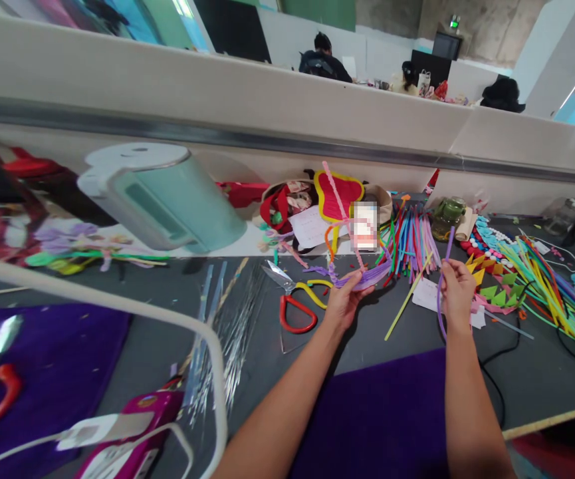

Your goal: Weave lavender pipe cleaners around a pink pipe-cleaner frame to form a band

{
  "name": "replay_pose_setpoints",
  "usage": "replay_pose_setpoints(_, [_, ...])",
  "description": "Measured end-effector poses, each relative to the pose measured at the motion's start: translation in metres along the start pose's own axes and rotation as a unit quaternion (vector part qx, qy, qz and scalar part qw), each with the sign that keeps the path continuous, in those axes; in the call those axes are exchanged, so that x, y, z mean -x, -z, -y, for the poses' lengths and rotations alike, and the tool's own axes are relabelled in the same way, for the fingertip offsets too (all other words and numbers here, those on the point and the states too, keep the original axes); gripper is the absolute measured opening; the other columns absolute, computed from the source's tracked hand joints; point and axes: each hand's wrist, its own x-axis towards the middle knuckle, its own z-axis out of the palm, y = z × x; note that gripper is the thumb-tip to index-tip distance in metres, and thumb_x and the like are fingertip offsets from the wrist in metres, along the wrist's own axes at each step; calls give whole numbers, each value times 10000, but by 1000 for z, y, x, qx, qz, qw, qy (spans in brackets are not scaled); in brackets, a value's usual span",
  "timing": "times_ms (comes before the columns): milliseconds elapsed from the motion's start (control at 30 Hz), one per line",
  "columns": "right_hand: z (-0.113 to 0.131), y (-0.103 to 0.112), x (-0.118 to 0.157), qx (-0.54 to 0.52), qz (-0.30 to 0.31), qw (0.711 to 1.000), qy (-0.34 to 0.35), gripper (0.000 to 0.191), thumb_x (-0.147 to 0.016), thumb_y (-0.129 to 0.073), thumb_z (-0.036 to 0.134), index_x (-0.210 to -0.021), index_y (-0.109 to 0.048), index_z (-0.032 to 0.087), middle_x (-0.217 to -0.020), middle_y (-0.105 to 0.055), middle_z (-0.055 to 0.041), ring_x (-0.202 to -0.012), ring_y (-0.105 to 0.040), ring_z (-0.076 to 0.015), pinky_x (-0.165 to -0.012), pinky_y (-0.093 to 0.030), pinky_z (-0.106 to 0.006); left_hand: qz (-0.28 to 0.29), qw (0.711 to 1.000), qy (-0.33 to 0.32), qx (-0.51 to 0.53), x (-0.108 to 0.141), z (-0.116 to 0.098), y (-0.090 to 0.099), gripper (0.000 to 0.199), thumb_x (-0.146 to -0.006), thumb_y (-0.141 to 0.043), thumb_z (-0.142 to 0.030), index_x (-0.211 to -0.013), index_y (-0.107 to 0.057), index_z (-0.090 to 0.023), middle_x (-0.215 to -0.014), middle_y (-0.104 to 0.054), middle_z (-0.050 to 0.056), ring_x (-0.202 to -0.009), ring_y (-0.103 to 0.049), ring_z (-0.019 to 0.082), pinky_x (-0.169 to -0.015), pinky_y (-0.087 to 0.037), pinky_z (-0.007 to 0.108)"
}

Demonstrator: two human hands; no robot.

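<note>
My left hand (345, 301) is closed around a bundle of purple pipe cleaners (374, 275), which fans out to the right of its fingers. A fluffy pink stem (337, 193) slants down to those fingers; whether they grip it I cannot tell. Between thumb and fingers, my right hand (457, 289) pinches a single purple pipe cleaner (449, 245) held upright, its lower end curving down beside the wrist. A yellow-green pipe cleaner (407, 299) lies on the table between both hands. Scissors with red and yellow handles (298, 314) lie left of my left hand.
Many coloured pipe cleaners (417, 243) lie behind my hands, more (549, 279) at the right. A pale green kettle (167, 196), thin silver wires (242, 332) and a white cable (217, 372) are leftward. A purple cloth (377, 412) lies in front. People sit beyond the partition (267, 86).
</note>
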Motion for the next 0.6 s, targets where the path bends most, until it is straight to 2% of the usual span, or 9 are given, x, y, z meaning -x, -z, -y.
replay_pose_setpoints(100, [6, -1, 0, -196, 26, 974, -108, 261, -667, -725, 353, -796, -570, 188, -578, -563, 82, -349, -353, -20, -318, -223, -142, 11, 1000, -2, -7, -1, 1, 1, 223, -649, -783, -212, -840, -721, -113, -919, -722, 76, -704, -669, 154, -593, -608, 272])
replay_pose_setpoints(200, [4, 1, -2, -296, 27, 939, -174, 243, -652, -727, 291, -766, -540, 187, -604, -609, 68, -374, -421, -17, -312, -250, -113, 13, 1000, -2, -14, -1, 1, 2, 235, -652, -779, -215, -854, -721, -110, -873, -720, 72, -694, -665, 151, -586, -603, 265])
replay_pose_setpoints(267, [1, 3, -3, -325, 13, 926, -193, 231, -666, -717, 280, -766, -531, 186, -627, -641, 54, -396, -464, -19, -321, -283, -101, 11, 1000, -1, -17, -1, 1, 2, 238, -650, -779, -216, -855, -719, -110, -876, -718, 74, -699, -666, 153, -583, -602, 265])
replay_pose_setpoints(367, [-2, 2, -4, -331, -1, 926, -181, 237, -678, -716, 269, -792, -525, 187, -665, -674, 43, -446, -538, -31, -366, -364, -96, 11, 1000, 3, -18, 0, 1, 1, 244, -642, -784, -215, -851, -716, -109, -884, -714, 72, -697, -666, 153, -584, -602, 267])
replay_pose_setpoints(467, [-2, -2, -3, -305, -21, 943, -130, 250, -676, -717, 258, -818, -523, 187, -675, -681, 36, -492, -593, -59, -417, -440, -125, 9, 1000, 8, -22, 0, 1, 1, 255, -632, -790, -216, -851, -714, -108, -860, -709, 63, -683, -664, 150, -570, -597, 257])
replay_pose_setpoints(600, [-2, -6, 0, -264, -29, 962, -65, 255, -683, -711, 285, -820, -521, 184, -686, -683, 18, -528, -629, -93, -441, -476, -164, 13, 1000, 8, -27, 1, 1, 1, 261, -628, -796, -215, -850, -711, -108, -866, -711, 66, -679, -660, 146, -570, -597, 255])
